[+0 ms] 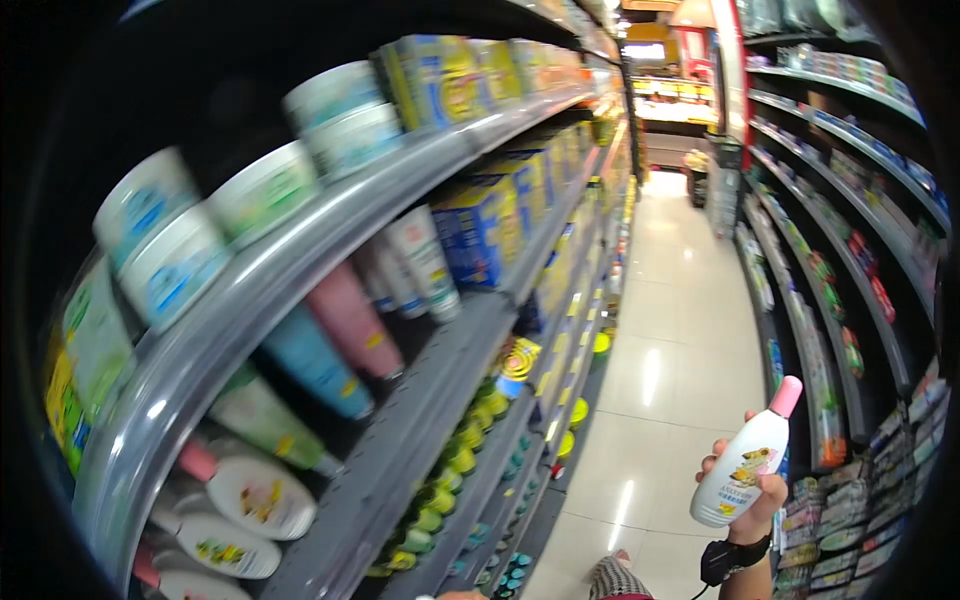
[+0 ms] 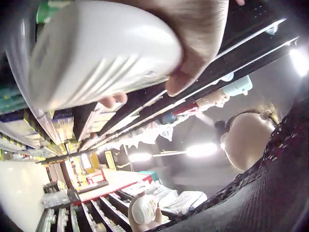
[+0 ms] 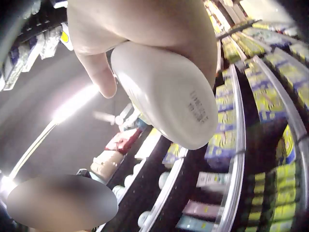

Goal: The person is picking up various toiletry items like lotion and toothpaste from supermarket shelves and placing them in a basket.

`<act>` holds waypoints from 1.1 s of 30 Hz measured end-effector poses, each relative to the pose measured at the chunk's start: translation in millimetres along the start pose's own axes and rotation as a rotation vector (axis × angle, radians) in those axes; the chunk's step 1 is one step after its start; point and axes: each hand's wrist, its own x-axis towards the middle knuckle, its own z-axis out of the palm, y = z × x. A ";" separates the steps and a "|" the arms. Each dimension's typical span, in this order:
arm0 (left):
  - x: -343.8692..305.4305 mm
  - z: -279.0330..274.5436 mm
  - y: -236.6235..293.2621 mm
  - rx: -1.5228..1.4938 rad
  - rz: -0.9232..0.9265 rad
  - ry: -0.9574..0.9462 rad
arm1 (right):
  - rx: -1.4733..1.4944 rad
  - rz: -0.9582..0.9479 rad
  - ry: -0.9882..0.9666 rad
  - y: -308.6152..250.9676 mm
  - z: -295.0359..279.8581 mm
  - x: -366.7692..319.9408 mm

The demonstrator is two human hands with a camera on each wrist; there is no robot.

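Observation:
In the head view my right hand [image 1: 758,518] grips a white lotion bottle [image 1: 738,470] with a pink cap and a flower-and-text label, held up tilted over the aisle. Its printed base faces the right wrist view, where the thumb lies along one side of the bottle [image 3: 164,96]. My left hand [image 2: 195,36] holds another white bottle [image 2: 111,53], its thumb on one side and fingertips showing beyond the lower edge. Only a sliver of that hand reaches the bottom edge of the head view. Similar pink-capped bottles [image 1: 262,497] lie on the left shelf.
The left shelf [image 1: 420,400] carries tubes [image 1: 355,320], white tubs [image 1: 165,265], yellow-blue boxes [image 1: 480,230] and several green-capped bottles [image 1: 440,490]. A tiled aisle [image 1: 660,330] runs ahead between the shelves. Packed shelves [image 1: 850,210] line the right side, with hanging packets [image 1: 850,510] low down.

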 end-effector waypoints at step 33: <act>492.6 379.7 -237.4 -0.069 -0.656 -0.299 | 0.231 -0.510 0.975 -242.0 -274.5 204.9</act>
